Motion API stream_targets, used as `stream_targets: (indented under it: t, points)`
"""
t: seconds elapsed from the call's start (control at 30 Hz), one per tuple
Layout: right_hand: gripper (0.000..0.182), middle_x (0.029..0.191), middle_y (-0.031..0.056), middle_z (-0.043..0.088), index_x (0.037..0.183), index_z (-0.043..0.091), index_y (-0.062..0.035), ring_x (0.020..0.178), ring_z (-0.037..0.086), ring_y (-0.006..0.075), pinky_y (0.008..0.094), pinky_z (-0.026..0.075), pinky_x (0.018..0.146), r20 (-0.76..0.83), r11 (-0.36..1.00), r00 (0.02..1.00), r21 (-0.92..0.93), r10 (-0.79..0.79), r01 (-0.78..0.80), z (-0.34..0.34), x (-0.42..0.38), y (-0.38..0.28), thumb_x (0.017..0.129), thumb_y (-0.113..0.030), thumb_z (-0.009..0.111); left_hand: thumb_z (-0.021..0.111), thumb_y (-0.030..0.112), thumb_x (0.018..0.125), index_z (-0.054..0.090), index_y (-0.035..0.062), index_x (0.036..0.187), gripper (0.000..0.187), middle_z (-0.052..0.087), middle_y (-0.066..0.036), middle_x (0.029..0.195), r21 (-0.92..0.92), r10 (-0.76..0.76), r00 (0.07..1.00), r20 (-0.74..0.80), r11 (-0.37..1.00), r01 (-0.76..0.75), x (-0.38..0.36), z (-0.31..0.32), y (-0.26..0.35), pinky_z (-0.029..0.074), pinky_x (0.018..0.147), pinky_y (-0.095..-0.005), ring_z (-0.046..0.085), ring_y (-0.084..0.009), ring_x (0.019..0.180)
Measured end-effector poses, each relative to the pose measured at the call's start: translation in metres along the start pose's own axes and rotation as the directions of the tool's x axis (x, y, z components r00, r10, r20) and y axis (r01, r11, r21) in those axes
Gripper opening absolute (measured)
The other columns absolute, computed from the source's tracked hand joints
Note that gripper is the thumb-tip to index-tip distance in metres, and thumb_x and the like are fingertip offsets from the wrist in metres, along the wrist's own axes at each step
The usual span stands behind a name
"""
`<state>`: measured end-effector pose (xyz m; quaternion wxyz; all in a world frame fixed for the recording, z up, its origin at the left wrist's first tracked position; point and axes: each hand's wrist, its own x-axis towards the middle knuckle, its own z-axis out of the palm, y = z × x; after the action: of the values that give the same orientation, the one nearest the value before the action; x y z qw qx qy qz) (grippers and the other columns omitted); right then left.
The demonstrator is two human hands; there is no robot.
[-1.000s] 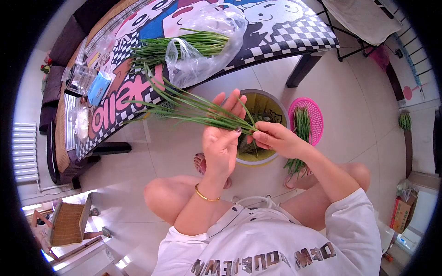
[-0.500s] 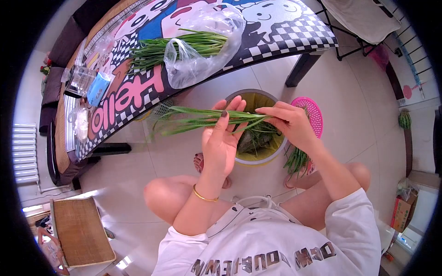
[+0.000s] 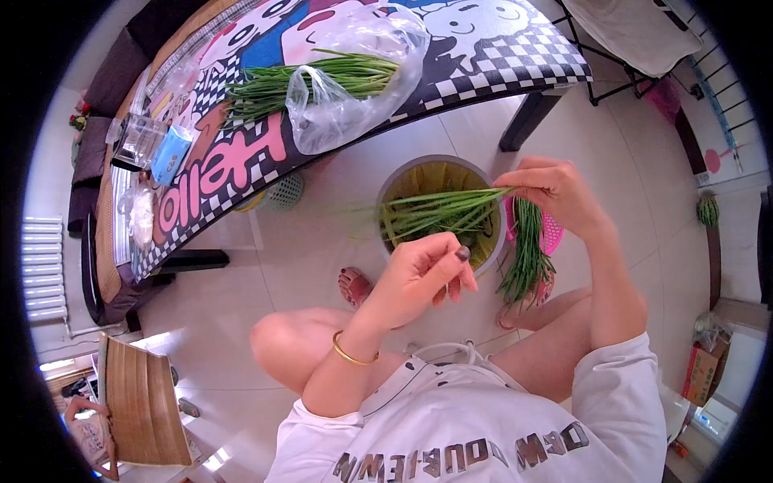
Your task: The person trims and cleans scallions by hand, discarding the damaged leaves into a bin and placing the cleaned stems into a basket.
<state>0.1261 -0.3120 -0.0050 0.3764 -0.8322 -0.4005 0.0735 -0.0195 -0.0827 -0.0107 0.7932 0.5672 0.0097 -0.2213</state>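
Note:
My right hand [image 3: 551,189] pinches a small bunch of garlic chives [image 3: 451,208] at one end. The long green leaves stretch leftward over a grey-rimmed bin [image 3: 388,179] with a yellowish liner and plant scraps inside. My left hand [image 3: 427,278] is apart from the bunch, in front of the bin's near rim, with its fingers curled and thumb pressed in. Whatever may be between those fingers is hidden. Under my right forearm, more chives [image 3: 527,258] hang over the edge of a pink colander [image 3: 553,233].
On the patterned table [image 3: 515,60], a larger pile of chives [image 3: 314,80] lies partly in a clear plastic bag [image 3: 342,117]. A pale perforated basket [image 3: 286,193] stands on the floor by the table. At lower left, a person [image 3: 90,435] is beside a brown woven panel [image 3: 145,402].
My right hand has moved right, drawing the chives out of my left hand. My left hand has dropped lower and its fingers have curled. The woven panel at lower left has tilted.

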Motion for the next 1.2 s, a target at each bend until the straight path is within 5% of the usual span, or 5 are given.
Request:
stream_targets:
  t: [0.2,0.43,0.67,0.87,1.2]
  points:
    - [0.019,0.084,0.0036,0.064,0.093,0.073,-0.0120,0.084,0.062,0.0229,0.0350,0.051,0.073,0.120,0.958,0.979,-0.217,-0.165,0.188,-0.001,0.003,-0.020,0.076,-0.007,0.066,0.058,0.018,0.091,0.053,0.0031,0.125,0.038,0.060,-0.015,0.117,0.828,0.574,0.816,-0.064,0.487,-0.277,0.019,0.003,0.000,0.041,0.098,-0.0368,0.056,-0.0303,0.111]
    - [0.030,0.101,0.0026,0.063,0.103,0.070,-0.0144,0.095,0.060,0.0237,0.0370,0.049,0.083,0.128,0.952,0.971,-0.208,-0.203,0.227,0.010,0.009,-0.028,0.075,-0.006,0.066,0.049,0.013,0.097,0.051,0.0030,0.120,0.025,0.059,-0.008,0.083,0.523,0.113,0.988,-0.105,0.852,-0.042,0.026,0.010,-0.026,0.047,0.069,-0.0295,0.057,-0.0169,0.074]
    - [0.047,0.109,0.0058,0.061,0.122,0.055,-0.0089,0.099,0.058,0.0195,0.0334,0.045,0.088,-0.326,0.991,0.946,0.131,0.002,0.043,0.027,0.014,-0.035,0.076,-0.001,0.064,0.045,0.018,0.101,0.051,0.0048,0.104,0.015,0.043,0.003,0.070,0.453,0.246,0.941,-0.231,0.883,-0.119,0.027,0.004,-0.030,0.031,0.052,-0.0220,0.036,-0.0050,0.059]
    - [0.031,0.105,0.0022,0.060,0.114,0.057,-0.0022,0.095,0.056,0.0093,0.0274,0.045,0.082,-0.087,0.646,0.946,0.749,0.313,-0.145,0.058,0.010,-0.025,0.085,-0.006,0.066,0.045,0.029,0.103,0.052,0.0065,0.106,0.024,0.040,0.006,0.068,0.306,0.227,0.944,-0.241,0.940,-0.148,0.030,0.002,-0.037,0.028,0.051,-0.0193,0.035,-0.0023,0.058]
    - [0.016,0.084,0.0023,0.066,0.096,0.066,0.0018,0.074,0.059,0.0063,0.0194,0.047,0.065,0.014,0.503,0.916,0.832,0.401,-0.233,0.057,0.016,-0.039,0.088,-0.012,0.069,0.048,0.029,0.102,0.051,0.0064,0.115,0.027,0.042,0.006,0.073,0.065,0.144,0.980,-0.138,0.989,-0.136,0.031,0.006,-0.033,0.028,0.051,-0.0180,0.036,-0.0029,0.059]
